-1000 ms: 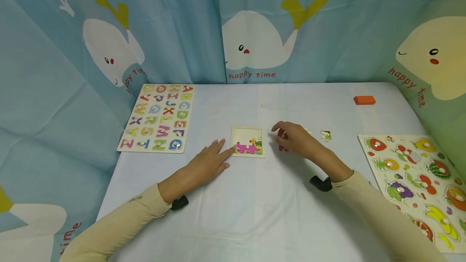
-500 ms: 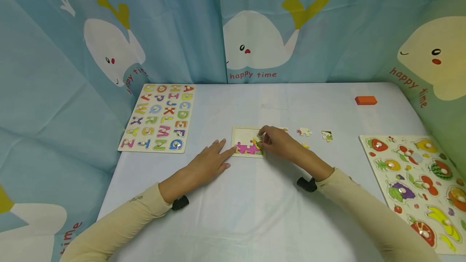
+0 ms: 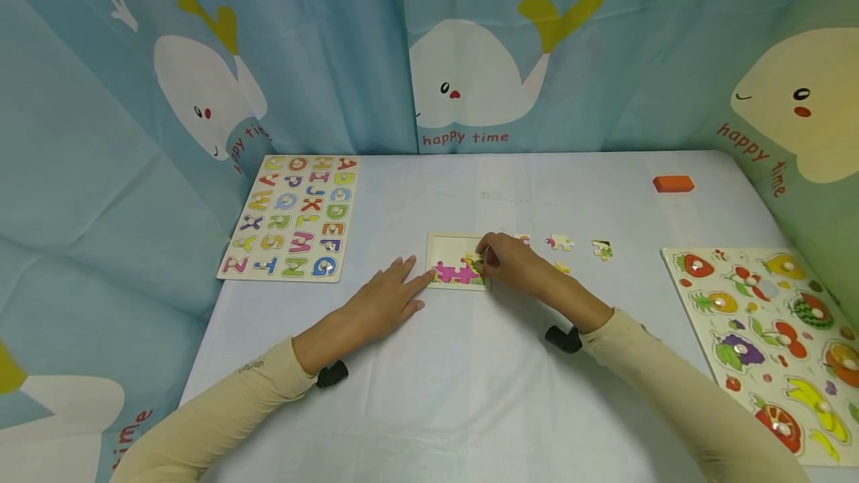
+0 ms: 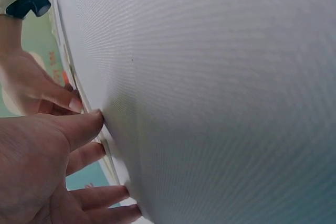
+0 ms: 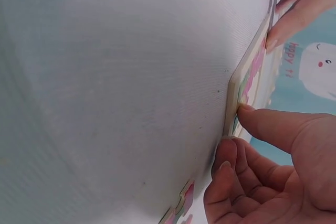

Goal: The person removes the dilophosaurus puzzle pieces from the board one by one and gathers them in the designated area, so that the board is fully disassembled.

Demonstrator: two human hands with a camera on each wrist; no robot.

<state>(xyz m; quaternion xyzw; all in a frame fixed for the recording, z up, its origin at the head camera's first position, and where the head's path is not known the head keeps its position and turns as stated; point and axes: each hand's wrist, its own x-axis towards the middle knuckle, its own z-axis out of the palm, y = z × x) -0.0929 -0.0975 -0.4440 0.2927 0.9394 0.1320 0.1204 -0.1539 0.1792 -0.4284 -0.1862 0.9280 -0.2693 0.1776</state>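
Observation:
A small square jigsaw board [image 3: 444,247] with a pale frame lies mid-table, pink and green pieces [image 3: 456,273] filling its lower part. My left hand [image 3: 379,299] lies flat with spread fingers at the board's left side, the index fingertip on its lower left edge. From the right, my right hand [image 3: 517,263] grips the board's right edge. In the right wrist view its thumb [image 5: 278,128] presses on the pieces at the rim, while a curled finger [image 5: 227,150] sits against the outer side. The right hand hides part of that edge in the head view.
Loose jigsaw pieces lie right of the board, including a white one [image 3: 560,243] and a green one [image 3: 602,250]. An alphabet board [image 3: 288,218] lies at left, a fruit board [image 3: 765,341] at right. An orange block [image 3: 673,184] sits at the back right.
My right hand has moved left from the loose pieces to the board's right edge, then stayed there over the last half second. The left hand has kept its place.

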